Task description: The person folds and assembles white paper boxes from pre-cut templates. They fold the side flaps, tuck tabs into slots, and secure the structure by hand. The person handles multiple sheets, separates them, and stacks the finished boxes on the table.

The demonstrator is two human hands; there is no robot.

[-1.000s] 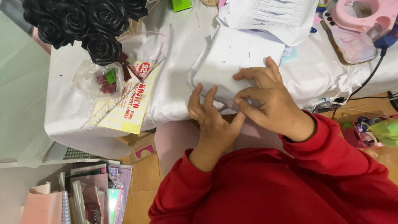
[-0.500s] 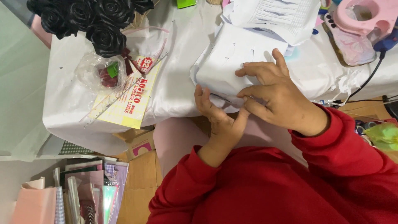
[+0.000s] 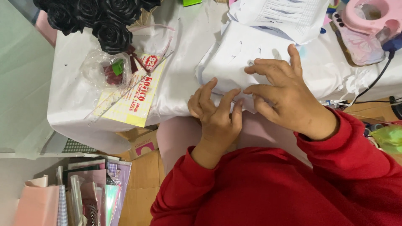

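A white folded paper sheet (image 3: 234,54) lies on the table under a white cloth (image 3: 180,83), near its front edge. My left hand (image 3: 215,113) rests at the sheet's near edge, fingers spread and pointing up onto it. My right hand (image 3: 284,94) lies flat on the sheet to the right, fingers pressing on its near edge, fingertips close to those of the left hand. Both arms wear red sleeves. Neither hand lifts the paper; both press on it.
Black artificial roses (image 3: 96,19) sit at the back left. A clear bag with red and green bits (image 3: 104,71) and a yellow label packet (image 3: 130,96) lie left. Printed papers (image 3: 284,14) and a pink device (image 3: 368,21) stand back right. Paper rolls (image 3: 71,196) stand on the floor.
My left hand has slid a little left along the sheet's near edge and spread its fingers. My right hand stays pressed on the paper, its fingers slightly more extended.
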